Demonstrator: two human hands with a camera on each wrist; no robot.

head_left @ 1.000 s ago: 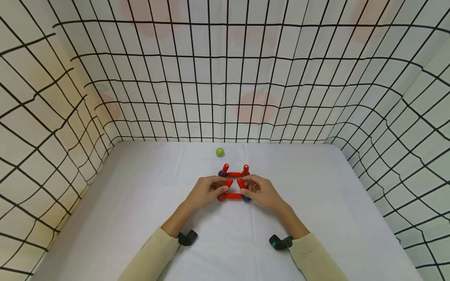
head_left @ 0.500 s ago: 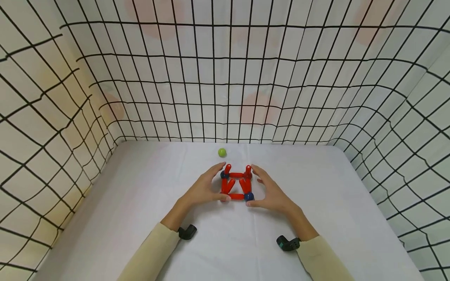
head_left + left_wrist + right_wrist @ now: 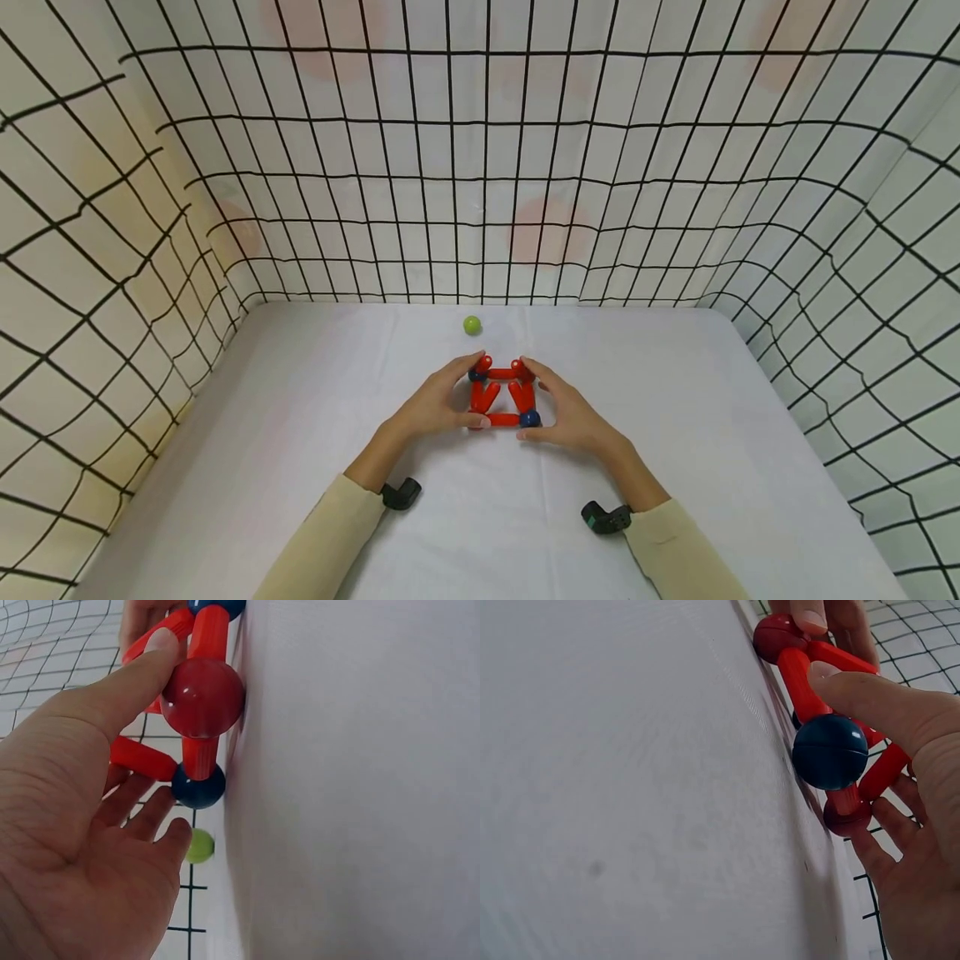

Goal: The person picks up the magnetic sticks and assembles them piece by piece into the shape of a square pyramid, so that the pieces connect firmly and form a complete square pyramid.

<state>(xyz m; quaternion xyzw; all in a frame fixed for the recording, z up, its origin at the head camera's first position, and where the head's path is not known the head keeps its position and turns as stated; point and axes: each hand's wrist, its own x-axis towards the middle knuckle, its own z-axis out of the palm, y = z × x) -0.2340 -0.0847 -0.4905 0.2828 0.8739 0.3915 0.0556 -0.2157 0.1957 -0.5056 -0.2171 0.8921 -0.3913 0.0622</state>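
A square frame of red magnetic rods [image 3: 502, 420] and red and blue balls lies between the hands, with more rods sticking up and leaning inward from its corners. My left hand [image 3: 431, 406] holds its left side, the thumb over the near red ball [image 3: 202, 697] and the fingers by the far blue ball [image 3: 199, 784]. My right hand [image 3: 579, 418] holds the right side. Its thumb lies by the near blue ball [image 3: 830, 751], its fingers at the far red ball [image 3: 847, 814]. Fingertips reach the tops of the far upright rods [image 3: 517, 365].
A green ball [image 3: 472, 325] sits behind the frame near the back edge of the white-covered table [image 3: 322, 358]. Black wire mesh [image 3: 465, 179] stands along the back and both sides. A wrist camera [image 3: 402, 494] is strapped to each forearm.
Both hands have left the near upright rods and spread around the frame's sides, fingers now at the far corners. The far upright rods have tipped inward, and the near ones still lean in.
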